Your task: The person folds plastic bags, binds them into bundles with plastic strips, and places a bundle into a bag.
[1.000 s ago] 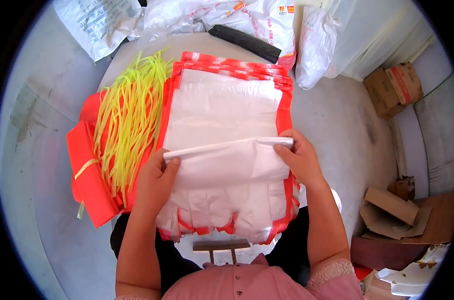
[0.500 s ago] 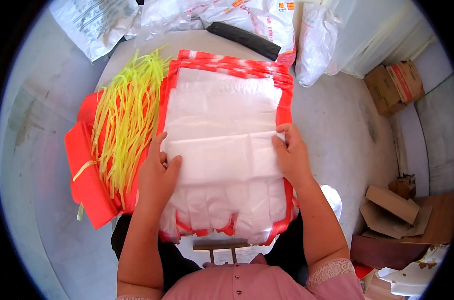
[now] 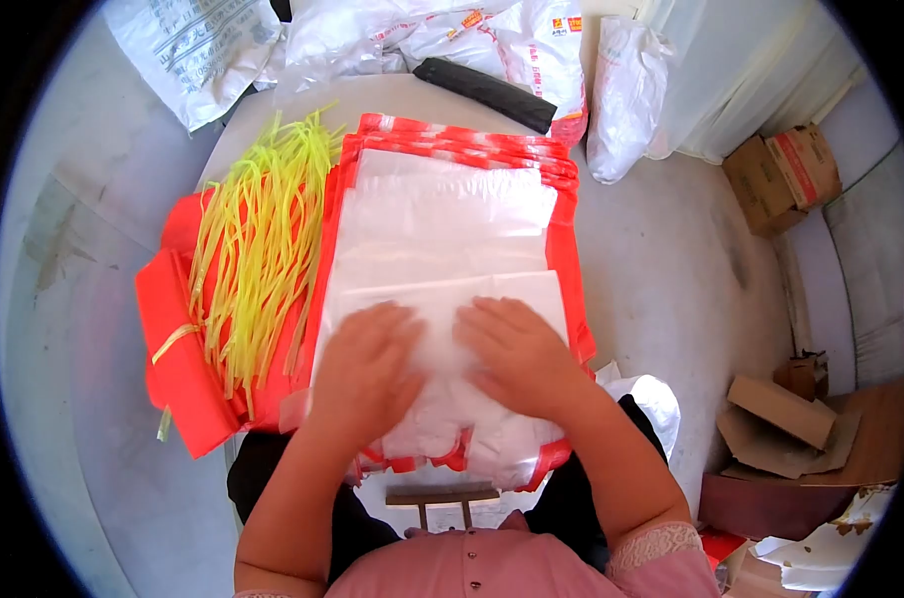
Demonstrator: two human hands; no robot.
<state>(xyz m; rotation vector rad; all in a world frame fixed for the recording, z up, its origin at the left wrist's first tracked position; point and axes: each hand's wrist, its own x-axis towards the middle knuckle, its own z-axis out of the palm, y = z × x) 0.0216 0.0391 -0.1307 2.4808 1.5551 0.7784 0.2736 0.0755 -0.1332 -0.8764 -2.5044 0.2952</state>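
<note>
A stack of translucent white plastic bags (image 3: 447, 224) lies in front of me, with the upper sheet folded across. Beneath and around it show red-edged plastic bags (image 3: 565, 259). My left hand (image 3: 370, 369) rests palm down on the left part of the folded sheet, fingers stretched and slightly blurred. Opposite it, my right hand (image 3: 517, 357) presses flat on the sheet, its fingers spread and pointing inward. Neither hand grips anything. Below my wrists, the bags' crumpled lower ends hang toward my lap.
Left of the stack, yellow plastic strips (image 3: 258, 249) lie over red folded bags (image 3: 188, 364). A black roll (image 3: 485, 94) sits at the table's (image 3: 263, 120) far side, near white printed sacks (image 3: 442, 40). Cardboard boxes (image 3: 783, 177) stand on the right.
Both hands have left the sides of the folded sheet and moved inward onto its middle, from pinching the edges to lying flat. The view has shifted slightly.
</note>
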